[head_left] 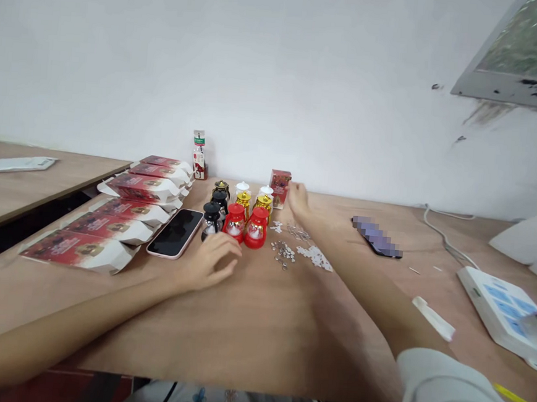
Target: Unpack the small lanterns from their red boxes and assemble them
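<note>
My left hand (215, 262) rests low over the table, palm down, fingers apart and holding nothing, just in front of the small lanterns. Nearest to it are a black lantern (212, 220) and a red lantern (235, 223). A second red lantern (256, 228) stands beside them, with gold lanterns (263, 208) and white-topped ones (242, 190) behind. At the back, my right hand (298, 200) has its fingers closed at the right edge of an upright small red box (279, 188). Its fingertips are partly hidden.
Open, printed red boxes (83, 248) lie in a row at left, beside a pink-edged phone (176, 233). Small silver discs (283, 250) and white pieces (315, 257) lie under my right forearm. Another phone (377, 237), a white device (502, 306) and a bottle-shaped packet (199, 155) stand around.
</note>
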### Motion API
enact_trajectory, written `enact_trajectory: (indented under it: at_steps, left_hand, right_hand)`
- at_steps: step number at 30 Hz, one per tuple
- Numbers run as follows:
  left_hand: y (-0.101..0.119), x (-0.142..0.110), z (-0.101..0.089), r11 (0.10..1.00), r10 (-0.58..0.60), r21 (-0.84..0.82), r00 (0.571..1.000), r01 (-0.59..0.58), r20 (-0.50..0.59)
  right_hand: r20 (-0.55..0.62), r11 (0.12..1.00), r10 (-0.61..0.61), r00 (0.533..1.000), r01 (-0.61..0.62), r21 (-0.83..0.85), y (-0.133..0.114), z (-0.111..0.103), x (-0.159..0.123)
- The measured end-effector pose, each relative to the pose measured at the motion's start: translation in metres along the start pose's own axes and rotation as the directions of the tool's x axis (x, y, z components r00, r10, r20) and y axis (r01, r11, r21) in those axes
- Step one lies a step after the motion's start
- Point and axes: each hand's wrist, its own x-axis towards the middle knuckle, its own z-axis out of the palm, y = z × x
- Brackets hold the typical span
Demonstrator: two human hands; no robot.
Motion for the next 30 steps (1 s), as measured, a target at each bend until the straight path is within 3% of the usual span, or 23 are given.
enact_trajectory:
  at_steps: [2,4,7,9,12,18,21,25,28,30]
  left_hand:
    - [0.004,0.000,0.004,0.998,0.025,-0.069,0.974,-0.010,0.224]
    - [0.007,0.000,0.010,0.997,0.025,-0.073,0.933,0.001,0.358]
    - [0.010,0.002,0.017,0.999,0.030,-0.050,0.874,-0.007,0.484]
    - [0.012,0.002,0.019,0.999,0.026,-0.039,0.851,-0.007,0.525]
    - [0.014,0.002,0.018,0.999,0.025,-0.032,0.830,-0.009,0.557]
    - [0.016,0.003,0.018,1.000,-0.005,-0.009,0.808,0.013,0.590]
    - [0.017,0.003,0.019,1.000,-0.020,0.000,0.803,0.025,0.595]
    - [0.018,0.004,0.018,0.997,-0.033,-0.042,0.832,0.067,0.554]
    - [0.018,0.003,0.018,0.988,-0.072,-0.080,0.848,0.133,0.526]
    - [0.019,0.001,0.020,0.979,-0.146,-0.058,0.865,0.197,0.480]
  right_hand:
    - [-0.048,0.995,-0.024,0.999,0.019,-0.095,-0.005,-0.017,0.017]
    - [-0.027,0.980,-0.085,0.996,0.079,-0.182,-0.011,-0.030,0.031]
    - [0.105,0.928,-0.171,0.980,0.196,-0.318,-0.018,-0.033,0.043]
    - [0.235,0.829,-0.174,0.956,0.271,-0.489,-0.020,-0.029,0.046]
    - [0.331,0.648,-0.151,0.932,0.346,-0.678,-0.021,-0.022,0.047]
    - [0.362,0.471,-0.198,0.911,0.412,-0.780,-0.035,-0.028,0.038]
    - [0.369,0.462,-0.161,0.915,0.400,-0.791,-0.048,-0.052,0.028]
    - [0.310,0.457,-0.273,0.911,0.406,-0.791,-0.076,-0.101,-0.002]
    - [0.298,0.541,-0.383,0.874,0.474,-0.695,-0.100,-0.126,-0.050]
    - [0.329,0.618,-0.430,0.841,0.540,-0.571,-0.107,-0.127,-0.092]
